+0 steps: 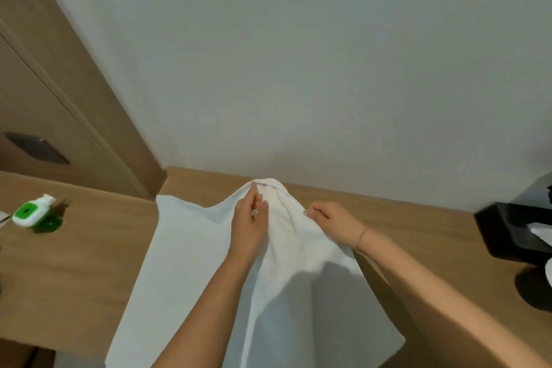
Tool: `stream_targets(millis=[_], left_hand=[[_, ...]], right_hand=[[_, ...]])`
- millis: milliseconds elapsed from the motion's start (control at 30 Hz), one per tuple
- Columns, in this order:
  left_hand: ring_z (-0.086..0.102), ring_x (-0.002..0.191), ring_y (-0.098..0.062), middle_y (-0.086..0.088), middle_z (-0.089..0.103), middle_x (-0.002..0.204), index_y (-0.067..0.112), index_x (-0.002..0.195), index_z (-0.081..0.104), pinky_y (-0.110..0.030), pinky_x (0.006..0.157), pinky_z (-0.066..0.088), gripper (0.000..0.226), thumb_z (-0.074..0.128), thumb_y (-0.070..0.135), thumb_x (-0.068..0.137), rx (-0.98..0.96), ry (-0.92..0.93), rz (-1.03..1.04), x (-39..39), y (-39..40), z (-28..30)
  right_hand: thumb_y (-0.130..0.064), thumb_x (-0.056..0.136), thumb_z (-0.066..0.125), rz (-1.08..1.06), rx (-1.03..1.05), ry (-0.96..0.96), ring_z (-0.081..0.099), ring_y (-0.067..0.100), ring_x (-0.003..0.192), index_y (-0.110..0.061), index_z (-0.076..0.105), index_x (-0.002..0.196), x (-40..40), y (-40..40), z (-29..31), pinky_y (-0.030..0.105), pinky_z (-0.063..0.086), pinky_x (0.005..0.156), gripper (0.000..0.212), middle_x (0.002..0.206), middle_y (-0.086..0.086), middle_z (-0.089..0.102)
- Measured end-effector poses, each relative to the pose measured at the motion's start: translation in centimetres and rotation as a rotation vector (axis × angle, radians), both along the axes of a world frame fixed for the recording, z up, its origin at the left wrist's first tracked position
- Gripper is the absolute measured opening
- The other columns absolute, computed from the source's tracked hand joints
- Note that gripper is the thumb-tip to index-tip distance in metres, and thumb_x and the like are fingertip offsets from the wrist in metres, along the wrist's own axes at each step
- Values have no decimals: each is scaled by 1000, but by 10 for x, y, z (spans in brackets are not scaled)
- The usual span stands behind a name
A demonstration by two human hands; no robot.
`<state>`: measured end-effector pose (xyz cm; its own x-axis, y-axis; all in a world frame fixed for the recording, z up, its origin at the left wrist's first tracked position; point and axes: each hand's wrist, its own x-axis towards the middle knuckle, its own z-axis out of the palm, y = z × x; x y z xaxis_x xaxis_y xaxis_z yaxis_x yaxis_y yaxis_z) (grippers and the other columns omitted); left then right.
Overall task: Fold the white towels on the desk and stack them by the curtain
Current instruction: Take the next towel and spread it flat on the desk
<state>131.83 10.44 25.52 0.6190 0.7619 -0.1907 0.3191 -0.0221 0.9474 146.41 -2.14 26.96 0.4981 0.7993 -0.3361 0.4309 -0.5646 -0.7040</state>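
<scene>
A white towel lies spread across the wooden desk, bunched up in a peak near the wall. My left hand pinches the raised far edge of the towel at that peak. My right hand grips a fold of the same towel just to the right of the peak, fingers curled into the cloth. The towel's near end hangs over the desk's front edge. No curtain and no stack of folded towels is in view.
A green and white dispenser stands at the desk's left side. A black box with white paper in it sits at the right edge. A white wall runs behind the desk, with a wooden panel at left.
</scene>
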Motion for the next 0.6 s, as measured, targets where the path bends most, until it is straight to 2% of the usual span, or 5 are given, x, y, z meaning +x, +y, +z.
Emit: stream_targets(millis=[267, 367, 467, 533, 600], left_hand=[[-11, 150, -20, 2, -13, 164, 34, 155, 3, -53, 118, 0, 55, 17, 48, 104, 230, 826, -471, 0, -32, -108], [-37, 139, -14, 8, -43, 148, 39, 147, -23, -58, 113, -13, 67, -13, 64, 86, 396, 876, -488, -11, -48, -131], [-47, 128, -11, 13, -52, 137, 44, 137, -35, -57, 110, -20, 71, -27, 62, 69, 444, 874, -462, -13, -49, -141], [-45, 130, -10, 14, -51, 138, 45, 136, -36, -57, 110, -21, 66, -26, 61, 72, 455, 872, -455, -12, -47, -143], [-38, 138, -12, 13, -44, 146, 44, 141, -30, -57, 111, -19, 58, -14, 61, 88, 458, 862, -453, -10, -46, -143]], right_hand=[[-21, 100, 41, -114, -241, -59, 45, 20, 72, -21, 41, 61, 71, 5, -92, 31, 31, 61, 39, 62, -3, 45], [-34, 102, 38, -208, -216, 3, 56, 27, 89, -19, 58, 79, 67, -14, -107, 32, 38, 72, 34, 89, 12, 63], [-48, 102, 29, -299, -153, 51, 59, 24, 105, -25, 64, 104, 54, -50, -109, 33, 40, 88, 42, 111, 6, 65], [-60, 98, 28, -359, -143, 59, 61, 20, 100, -23, 63, 113, 41, -81, -108, 35, 45, 88, 53, 109, 0, 67], [-68, 92, 29, -397, -195, 53, 63, 17, 82, -22, 61, 104, 27, -112, -107, 38, 50, 78, 58, 91, -1, 68]])
